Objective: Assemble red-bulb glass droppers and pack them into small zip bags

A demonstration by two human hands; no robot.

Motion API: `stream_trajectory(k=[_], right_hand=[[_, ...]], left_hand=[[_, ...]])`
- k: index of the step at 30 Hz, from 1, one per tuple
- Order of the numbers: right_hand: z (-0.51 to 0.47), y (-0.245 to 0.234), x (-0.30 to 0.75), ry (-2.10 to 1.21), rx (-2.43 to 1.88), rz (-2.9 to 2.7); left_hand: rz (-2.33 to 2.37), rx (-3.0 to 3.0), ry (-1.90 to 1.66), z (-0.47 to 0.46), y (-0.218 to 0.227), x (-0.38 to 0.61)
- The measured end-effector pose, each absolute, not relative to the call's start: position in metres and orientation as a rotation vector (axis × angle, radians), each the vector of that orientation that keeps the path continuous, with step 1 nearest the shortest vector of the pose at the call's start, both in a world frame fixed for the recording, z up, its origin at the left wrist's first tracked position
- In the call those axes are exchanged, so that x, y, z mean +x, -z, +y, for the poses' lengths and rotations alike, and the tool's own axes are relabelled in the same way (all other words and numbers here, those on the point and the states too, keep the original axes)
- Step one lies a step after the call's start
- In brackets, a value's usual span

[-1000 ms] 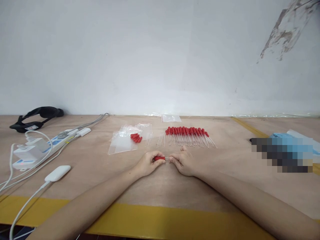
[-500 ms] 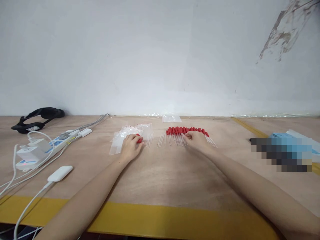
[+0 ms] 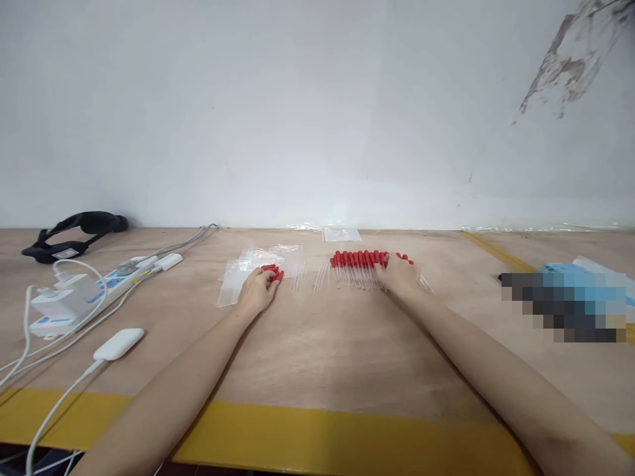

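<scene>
Several small red rubber bulbs (image 3: 272, 270) are gathered under the curled fingers of my left hand (image 3: 256, 291), at the right side of the clear zip bags. A row of droppers (image 3: 354, 259), thin clear tubes with red bulbs on top, lies on the table with the bulbs toward the wall. My right hand (image 3: 399, 274) is closed over the right part of this row, fingers curled around some droppers and hiding them. Bare thin tubes (image 3: 320, 277) lie left of the row, and more clear tubes (image 3: 297, 276) rest beside the bags.
Clear zip bags (image 3: 233, 281) lie overlapped at my left hand. Another small bag (image 3: 342, 235) is by the wall. A power strip (image 3: 106, 291) with cables, a white puck-shaped device (image 3: 119, 344) and a black headset strap (image 3: 74, 235) occupy the left. Blue packaging (image 3: 575, 277), partly blurred, lies right.
My right hand has slid right along the row of droppers, uncovering its middle. My left hand has shifted slightly left and down, and more red bulbs show at its fingertips.
</scene>
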State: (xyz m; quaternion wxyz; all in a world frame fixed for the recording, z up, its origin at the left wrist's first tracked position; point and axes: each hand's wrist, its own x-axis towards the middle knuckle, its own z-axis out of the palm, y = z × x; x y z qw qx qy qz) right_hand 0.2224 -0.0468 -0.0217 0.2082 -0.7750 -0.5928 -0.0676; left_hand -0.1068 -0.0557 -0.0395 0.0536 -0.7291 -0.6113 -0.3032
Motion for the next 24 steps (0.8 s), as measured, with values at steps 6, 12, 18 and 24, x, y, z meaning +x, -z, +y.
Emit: stream_trajectory(k=[6,12,18,24], right_hand=[[-0.059,0.013,0.171,0.191,-1.851,-2.016],[-0.052,0.017,0.116,0.102,-1.891,-2.083],[-0.036,0.016,0.099,-0.026,-2.026,-2.054],[-0.041,0.009,0.096,-0.084,-2.036,-2.063]], left_hand=[[-1.841,-2.19,0.971,-0.054,0.042,-0.106],[-1.801,-2.211,0.979,-0.057,0.039,-0.103],[-1.794,-2.182,1.021,-0.052,0.041,-0.1],[-1.554,-2.185,1.176,-0.066,0.031,-0.09]])
